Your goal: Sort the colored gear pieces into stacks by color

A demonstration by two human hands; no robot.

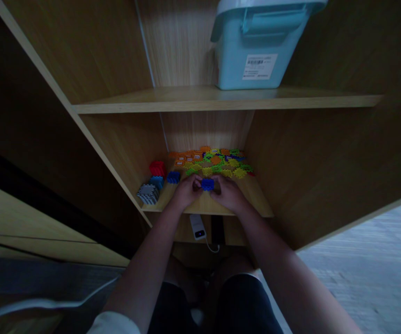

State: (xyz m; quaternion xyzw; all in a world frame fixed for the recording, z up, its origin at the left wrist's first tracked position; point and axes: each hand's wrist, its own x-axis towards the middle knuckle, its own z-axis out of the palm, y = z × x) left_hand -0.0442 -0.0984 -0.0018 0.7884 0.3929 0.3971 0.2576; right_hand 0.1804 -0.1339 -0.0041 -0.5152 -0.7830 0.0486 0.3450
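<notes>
My left hand [186,191] and my right hand [229,192] meet over the lower wooden shelf [252,197], both closed round a small blue plastic block piece [207,184] held between them. Behind the hands lies a loose heap of orange, yellow and green interlocking pieces [214,162]. To the left stand finished cubes: a red one [158,168], a blue one [173,176], a light blue one [157,182] and a grey-white one [148,193].
A pale blue lidded storage bin [256,44] with a barcode label sits on the upper shelf [221,98]. A white device [197,226] with a cable lies below the lower shelf. Cabinet walls close in on both sides; my knees are underneath.
</notes>
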